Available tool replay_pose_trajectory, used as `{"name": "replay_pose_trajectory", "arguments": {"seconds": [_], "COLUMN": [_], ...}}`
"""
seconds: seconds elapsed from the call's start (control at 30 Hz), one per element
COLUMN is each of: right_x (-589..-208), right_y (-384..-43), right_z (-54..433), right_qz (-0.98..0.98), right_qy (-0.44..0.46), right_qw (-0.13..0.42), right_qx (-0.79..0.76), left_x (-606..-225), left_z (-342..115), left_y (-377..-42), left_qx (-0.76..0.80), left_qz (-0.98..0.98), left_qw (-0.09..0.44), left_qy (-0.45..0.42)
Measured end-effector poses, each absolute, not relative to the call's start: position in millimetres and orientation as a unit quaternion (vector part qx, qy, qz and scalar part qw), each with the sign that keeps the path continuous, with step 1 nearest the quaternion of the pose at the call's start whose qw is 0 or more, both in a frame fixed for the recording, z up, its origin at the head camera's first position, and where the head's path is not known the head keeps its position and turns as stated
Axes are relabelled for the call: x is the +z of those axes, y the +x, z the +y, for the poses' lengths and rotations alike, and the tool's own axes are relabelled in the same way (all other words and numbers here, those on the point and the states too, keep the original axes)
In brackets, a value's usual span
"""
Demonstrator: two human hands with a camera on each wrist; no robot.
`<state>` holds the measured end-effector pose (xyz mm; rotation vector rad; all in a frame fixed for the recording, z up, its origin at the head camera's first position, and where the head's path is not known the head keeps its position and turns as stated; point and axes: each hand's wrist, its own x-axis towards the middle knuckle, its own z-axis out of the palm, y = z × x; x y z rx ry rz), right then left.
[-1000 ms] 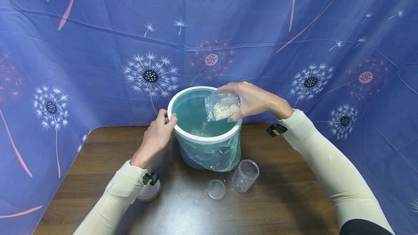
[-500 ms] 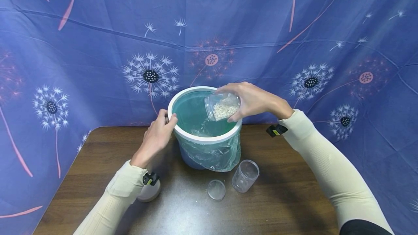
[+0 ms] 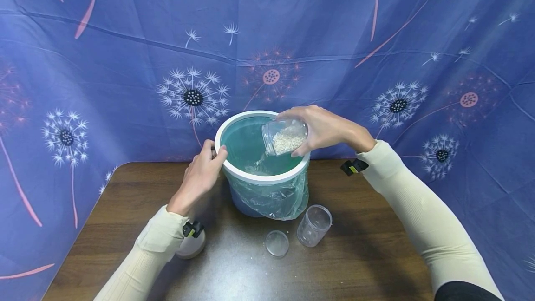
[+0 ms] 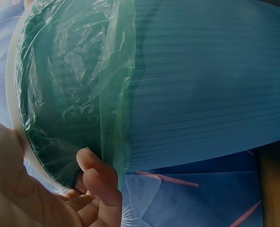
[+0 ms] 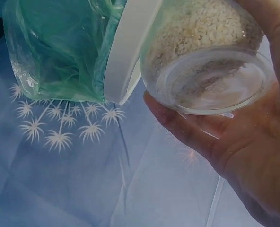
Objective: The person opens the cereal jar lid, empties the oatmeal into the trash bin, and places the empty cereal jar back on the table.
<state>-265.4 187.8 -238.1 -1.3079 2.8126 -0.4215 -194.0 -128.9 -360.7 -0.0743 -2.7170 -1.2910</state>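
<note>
A clear jar (image 3: 271,137) of pale, flaky grain (image 3: 289,141) lies tipped over the bin's mouth, its open end toward the left. My right hand (image 3: 323,127) grips it round its base end, and some grain falls from its lip. The blue bin (image 4: 201,85) has a green plastic liner (image 3: 271,199) folded over its outside under a white rim ring (image 3: 261,179). At the bin's left side my left hand (image 3: 202,171) grips the rim, thumb over the top. Its curled fingers (image 4: 100,177) lie against the liner in the left wrist view.
On the brown wooden table (image 3: 355,254), in front of the bin, stand a second clear jar (image 3: 313,226) and a small clear round lid (image 3: 277,244). A pale round object (image 3: 191,245) is partly hidden under the left wrist. Behind hangs a blue dandelion-patterned cloth (image 3: 334,27).
Grain keeps trickling from the tilted jar into the bin, the falling stream shifting slightly between frames. Both hands and the bin hold practically the same position.
</note>
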Motion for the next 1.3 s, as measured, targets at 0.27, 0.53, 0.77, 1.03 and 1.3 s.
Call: {"name": "replay_pose_trajectory", "arguments": {"seconds": [0.27, 0.53, 0.77, 1.03, 1.3], "right_x": [-236.3, -236.3, -234.7, -235.4, -234.7], "right_y": [-266.5, -267.3, -264.5, -264.3, -263.4], "right_z": [186.5, 186.8, 185.2, 185.0, 184.5], "right_qz": [0.900, 0.897, 0.898, 0.898, 0.900], "right_qy": [-0.416, -0.423, -0.422, -0.423, -0.420], "right_qw": [0.006, 0.009, 0.010, 0.015, 0.016], "right_qx": [-0.127, -0.132, -0.125, -0.122, -0.118], "left_x": [-360.6, -360.7, -360.7, -360.4, -361.0], "left_z": [-129.5, -129.9, -129.8, -129.4, -129.1], "left_y": [-196.8, -196.1, -194.7, -194.4, -194.2], "left_qx": [-0.428, -0.430, -0.429, -0.429, -0.430], "left_qz": [-0.901, -0.900, -0.900, -0.900, -0.900], "left_qw": [0.065, 0.065, 0.066, 0.065, 0.063], "left_qy": [-0.026, -0.027, -0.028, -0.027, -0.028]}}
